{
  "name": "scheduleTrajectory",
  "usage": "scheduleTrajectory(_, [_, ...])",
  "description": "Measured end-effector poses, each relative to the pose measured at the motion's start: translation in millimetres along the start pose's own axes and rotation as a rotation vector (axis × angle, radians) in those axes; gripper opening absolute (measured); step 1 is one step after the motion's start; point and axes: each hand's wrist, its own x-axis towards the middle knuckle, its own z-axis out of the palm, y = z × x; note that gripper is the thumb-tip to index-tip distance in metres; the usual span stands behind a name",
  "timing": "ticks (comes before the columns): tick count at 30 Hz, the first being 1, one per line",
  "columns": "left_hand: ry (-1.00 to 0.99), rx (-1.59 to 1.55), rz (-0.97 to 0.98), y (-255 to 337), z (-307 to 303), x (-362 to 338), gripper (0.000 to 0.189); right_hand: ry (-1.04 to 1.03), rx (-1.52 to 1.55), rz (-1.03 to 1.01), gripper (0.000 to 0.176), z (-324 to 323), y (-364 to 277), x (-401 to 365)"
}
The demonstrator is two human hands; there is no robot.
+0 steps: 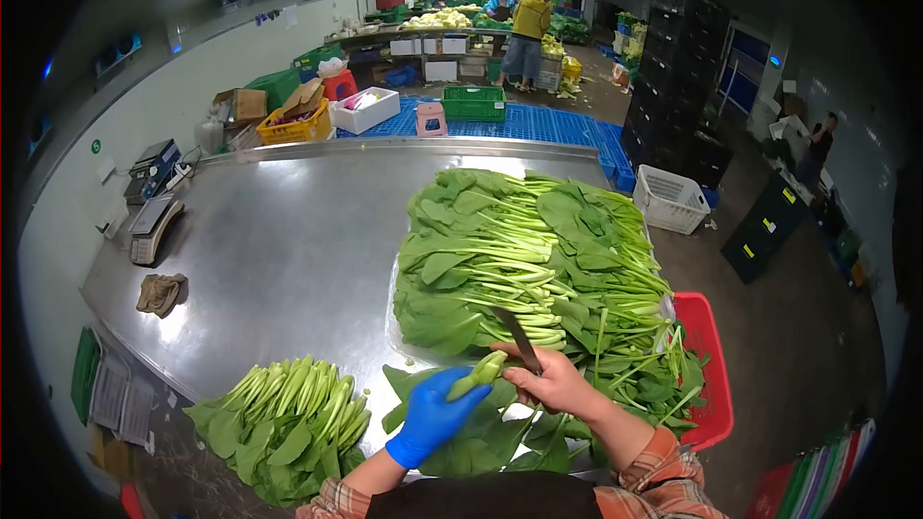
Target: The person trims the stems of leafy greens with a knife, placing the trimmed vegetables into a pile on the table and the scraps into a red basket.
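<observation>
Leafy green stalk: held just above the near edge of the steel table, directly in front of the person. Its long axis runs from lower left to upper right. The pale stem end points toward the right hand; the leaf end is hidden in the glove.

Left hand, in a blue glove: closed around the stalk from below and from the left.

Right hand, bare: closed around the handle of a knife. The dark blade angles up and to the left, and stands just beside the stem end, crossing above it. Whether blade and stem touch cannot be told. The right hand is the nearer one to the stem end.

Surroundings:
- Loose leaves lie under both hands.
- A large pile of greens lies just behind the hands, stems pointing mostly right.
- A smaller bunch lies to the left, apart from the pile.
- A red crate stands at the table's right edge.
- A cloth and a scale sit well away at far left.
</observation>
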Motion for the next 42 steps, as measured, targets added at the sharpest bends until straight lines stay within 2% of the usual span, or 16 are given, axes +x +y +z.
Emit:
scheduleTrajectory(2, [-0.055,-0.299,-0.323,-5,-7,-4,0.027,0.111,-0.416,-0.369,0.036,2,24,10])
scheduleTrajectory(4, [-0.057,-0.343,-0.384,-5,-8,-6,0.028,0.192,-0.75,-0.623,0.035,8,30,15])
scheduleTrajectory(11, [-0.049,-0.379,-0.447,0,-17,-6,0.028,0.164,-0.86,-0.526,0.035,2,61,24])
scheduleTrajectory(14, [-0.084,-0.385,-0.454,-10,-20,0,0.027,0.181,-0.469,-0.427,0.028,-4,84,26])
scheduleTrajectory(15, [-0.093,-0.367,-0.476,-12,-17,1,0.026,0.141,-0.12,-0.136,0.029,6,45,13])
scheduleTrajectory(17, [-0.119,-0.389,-0.499,-26,-7,1,0.028,0.087,-0.106,0.009,0.031,9,36,12])
scheduleTrajectory(20, [-0.087,-0.023,-0.35,-18,-11,12,0.034,0.183,-0.089,0.033,0.036,10,47,17])
scheduleTrajectory(21, [0.02,0.341,-0.106,-35,-12,10,0.038,0.229,-0.078,0.031,0.036,7,52,18])
scheduleTrajectory(23, [-0.044,0.24,-0.02,-38,-8,4,0.04,0.281,-0.033,0.017,0.035,10,56,21])
scheduleTrajectory(26, [-0.125,0.125,-0.108,-32,5,-2,0.046,-0.039,0.033,0.221,0.035,5,31,25])
scheduleTrajectory(27, [-0.13,0.084,-0.169,-39,1,-1,0.047,-0.01,-0.093,0.197,0.036,-7,38,35])
scheduleTrajectory(29, [-0.186,0.028,-0.17,-57,-11,1,0.046,0.495,-0.597,-0.356,0.031,-36,47,62])
scheduleTrajectory(31, [-0.188,-0.236,-0.195,-55,-14,0,0.041,0.801,-0.891,-0.474,0.029,-73,52,89])
scheduleTrajectory(34, [-0.176,-0.444,-0.193,-43,-22,0,0.037,0.75,-1.085,-0.158,0.031,-95,55,110])
scheduleTrajectory(37, [-0.033,-0.543,-0.306,-21,-34,1,0.047,0.693,-1.026,-0.15,0.033,-92,52,104])
scheduleTrajectory(42, [0.151,-0.405,-0.299,6,-59,2,0.049,0.567,-0.595,-0.472,0.029,-69,6,63])
